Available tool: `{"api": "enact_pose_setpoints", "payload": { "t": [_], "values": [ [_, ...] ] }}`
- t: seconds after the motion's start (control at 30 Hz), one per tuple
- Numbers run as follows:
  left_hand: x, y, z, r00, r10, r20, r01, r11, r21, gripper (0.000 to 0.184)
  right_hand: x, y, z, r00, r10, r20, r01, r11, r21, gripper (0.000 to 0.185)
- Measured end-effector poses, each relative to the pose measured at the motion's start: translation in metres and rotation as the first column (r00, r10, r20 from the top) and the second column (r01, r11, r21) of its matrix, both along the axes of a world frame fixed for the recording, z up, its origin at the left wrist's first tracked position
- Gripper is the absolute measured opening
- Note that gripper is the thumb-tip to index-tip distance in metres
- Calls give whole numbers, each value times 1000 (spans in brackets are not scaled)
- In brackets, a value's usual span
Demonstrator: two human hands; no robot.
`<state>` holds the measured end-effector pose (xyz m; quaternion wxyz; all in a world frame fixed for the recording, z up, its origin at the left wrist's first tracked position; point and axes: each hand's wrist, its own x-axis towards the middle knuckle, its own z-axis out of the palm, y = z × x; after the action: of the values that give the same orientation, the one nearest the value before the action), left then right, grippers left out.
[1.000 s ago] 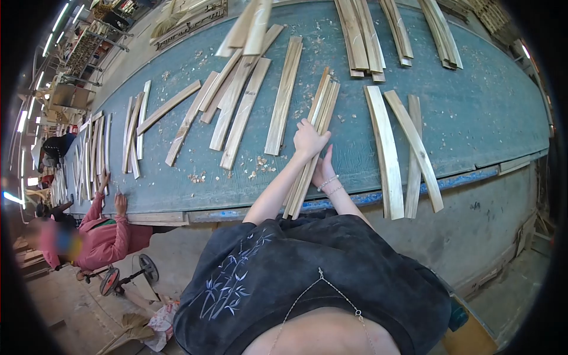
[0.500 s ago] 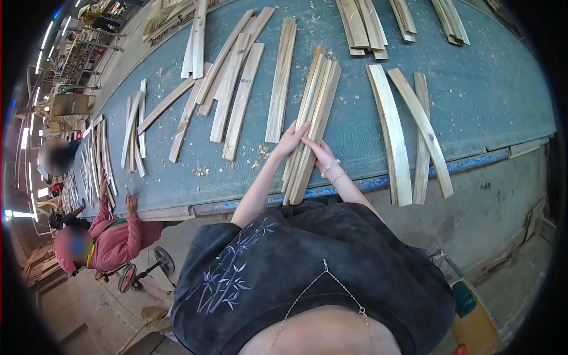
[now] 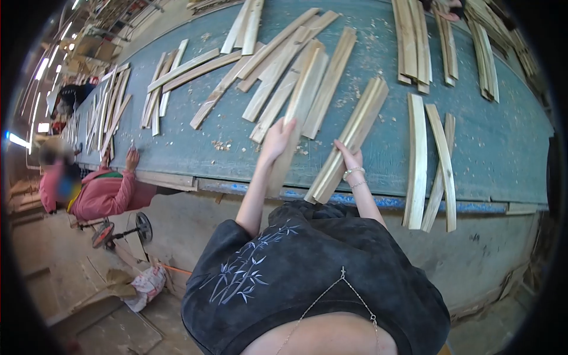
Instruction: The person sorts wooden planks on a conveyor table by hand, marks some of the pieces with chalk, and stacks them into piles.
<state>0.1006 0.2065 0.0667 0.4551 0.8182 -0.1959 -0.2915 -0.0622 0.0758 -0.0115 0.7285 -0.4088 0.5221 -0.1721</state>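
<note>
My left hand (image 3: 277, 139) is closed around a pale wooden strip (image 3: 305, 89), tilted over the green-topped table. Whether a second strip lies under it, I cannot tell. My right hand (image 3: 350, 160) grips a small bundle of wooden strips (image 3: 362, 121), its near end over the table's front edge. Between the two hands there is a gap. Just right of the left hand's strip lies another wooden strip (image 3: 332, 83) on the table. To the right of my right hand, a curved pale strip (image 3: 416, 160) and two crossed strips (image 3: 442, 157) overhang the front edge.
Several loose strips (image 3: 222, 94) lie across the table (image 3: 183, 151) on the left, among wood shavings (image 3: 222, 145). More stacks of strips (image 3: 414, 47) lie at the far right. A co-worker in pink (image 3: 106, 195) stands at the table's left, hands on the tabletop.
Both hands were together on one bundle. They have moved apart: the left carries a strip leftward, while the right keeps the rest. The view has shifted too.
</note>
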Motion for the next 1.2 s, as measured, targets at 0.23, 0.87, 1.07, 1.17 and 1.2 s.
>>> {"api": "enact_pose_setpoints", "payload": {
  "t": [0.23,0.87,1.07,1.17,1.2],
  "values": [
    [76,170,8,954,251,-165,-244,968,60,42,1,-3,20,999,35,-2,-35,996,82,54],
    [125,13,-74,612,-288,737,-288,787,546,50,2,0,13,988,1,-157,-5,1000,-25,57],
    [87,32,-6,881,-432,196,359,877,318,45,-1,12,6,932,-94,349,-33,939,342,41],
    [49,39,10,803,-593,-54,596,800,68,46,23,24,29,807,-149,571,-110,913,393,48],
    [39,32,33,720,-666,-196,694,700,169,48,30,27,34,717,-159,679,-187,894,407,50]
  ]
}}
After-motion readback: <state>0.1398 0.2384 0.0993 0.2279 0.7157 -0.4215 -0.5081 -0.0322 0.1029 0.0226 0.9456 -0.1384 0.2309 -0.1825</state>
